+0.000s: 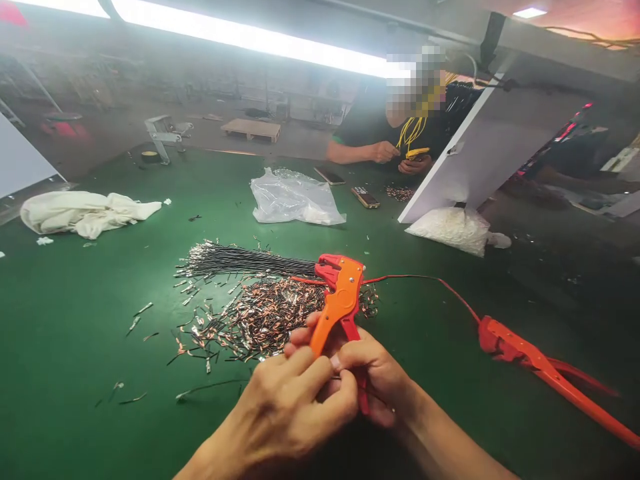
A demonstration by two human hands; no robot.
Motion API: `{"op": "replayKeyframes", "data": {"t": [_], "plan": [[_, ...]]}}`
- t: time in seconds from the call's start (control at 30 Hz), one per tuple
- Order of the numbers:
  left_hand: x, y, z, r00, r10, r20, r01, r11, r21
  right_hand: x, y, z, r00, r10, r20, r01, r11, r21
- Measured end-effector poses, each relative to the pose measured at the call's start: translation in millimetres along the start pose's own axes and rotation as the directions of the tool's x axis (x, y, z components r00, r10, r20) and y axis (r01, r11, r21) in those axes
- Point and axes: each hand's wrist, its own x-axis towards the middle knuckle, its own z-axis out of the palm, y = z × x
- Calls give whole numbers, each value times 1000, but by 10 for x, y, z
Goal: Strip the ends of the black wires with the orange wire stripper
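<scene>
Orange-and-red wire strippers (340,293) stand tilted up in front of me, jaws toward the upper left. My right hand (373,367) is closed around their handles. Close against it, my left hand (305,393) pinches a thin black wire (215,387), which trails left with a small metal terminal at its end. My fingers hide part of the wire. Behind the strippers lies a heap of short wire scraps (270,313), black with copper-coloured and silvery ends. Above the heap, a bundle of long black wires (240,260) lies with terminals pointing left.
A second pair of orange-red strippers (525,350) lies at right, a red cord (420,276) running to it. A clear plastic bag (295,197), a white cloth (90,212), a phone (365,197) and a filled bag (450,230) rest farther back. Opposite, a co-worker's hands (400,157) hold yellow-handled pliers.
</scene>
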Motion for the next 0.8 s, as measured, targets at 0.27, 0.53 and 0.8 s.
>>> {"op": "replayKeyframes", "data": {"t": [0.27, 0.53, 0.8], "plan": [[-115, 70, -66, 968, -181, -174, 132, 957, -258, -28, -76, 17, 999, 45, 27, -44, 998, -54], [-84, -85, -22, 782, -464, -417, 450, 882, -136, -17, 36, 13, 979, 85, 184, -79, 996, -38], [-107, -100, -5, 742, -579, -338, 561, 812, -159, -43, 104, 50, 958, 78, 276, -95, 994, 48]]}}
